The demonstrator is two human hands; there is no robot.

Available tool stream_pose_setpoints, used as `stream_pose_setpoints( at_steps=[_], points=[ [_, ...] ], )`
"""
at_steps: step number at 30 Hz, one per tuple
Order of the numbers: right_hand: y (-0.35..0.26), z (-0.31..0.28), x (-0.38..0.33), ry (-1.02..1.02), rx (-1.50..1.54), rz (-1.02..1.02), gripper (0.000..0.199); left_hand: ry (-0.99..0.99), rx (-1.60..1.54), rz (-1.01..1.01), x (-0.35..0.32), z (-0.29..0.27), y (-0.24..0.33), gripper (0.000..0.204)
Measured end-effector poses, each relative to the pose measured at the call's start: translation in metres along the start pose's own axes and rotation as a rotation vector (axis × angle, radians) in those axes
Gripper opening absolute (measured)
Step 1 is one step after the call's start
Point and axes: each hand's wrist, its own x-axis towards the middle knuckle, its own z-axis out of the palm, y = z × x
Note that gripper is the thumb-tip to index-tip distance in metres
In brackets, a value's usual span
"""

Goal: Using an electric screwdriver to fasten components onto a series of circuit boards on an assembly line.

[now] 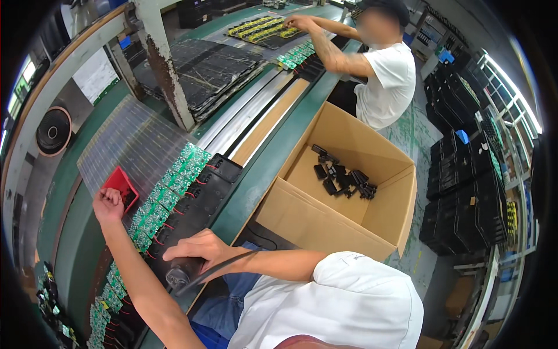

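Observation:
My left hand (108,205) reaches out to a small red tray (121,185) on the bench and rests at its near edge, fingers curled at it. My right hand (196,249) lies over a black cylindrical tool (183,272) with a dark cable, gripping it above a row of black housings (203,192). Beside these housings runs a line of green circuit boards (168,192) joined to them by red wires.
An open cardboard box (372,221) holds several black parts (343,177) to my right. Another person in a white shirt (383,81) works at boards (258,28) farther along the green bench. Stacks of black trays (465,192) stand on the right.

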Motion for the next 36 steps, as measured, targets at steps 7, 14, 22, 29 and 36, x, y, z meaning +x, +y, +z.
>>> stream_pose_setpoints(
  at_steps=[7,14,22,29,36],
  points=[
    [-0.004,0.007,0.010,0.085,-0.138,0.069,0.056,-0.122,0.199,-0.172,-0.006,0.003,0.013,0.013],
    [-0.011,0.002,0.021,-0.011,0.014,0.259,0.051,-0.139,0.089,-0.203,-0.001,0.008,0.010,0.007],
    [-0.008,0.002,0.018,-0.073,0.051,0.315,0.051,-0.240,-0.260,-0.165,0.045,-0.033,0.033,0.014],
    [-0.010,0.002,0.018,-0.024,0.002,0.291,0.049,-0.208,0.121,-0.109,0.003,-0.002,0.013,0.023],
    [-0.004,-0.011,0.022,-0.087,0.012,0.394,0.044,-0.086,0.831,0.344,-0.187,0.078,-0.067,0.019]
  ],
)
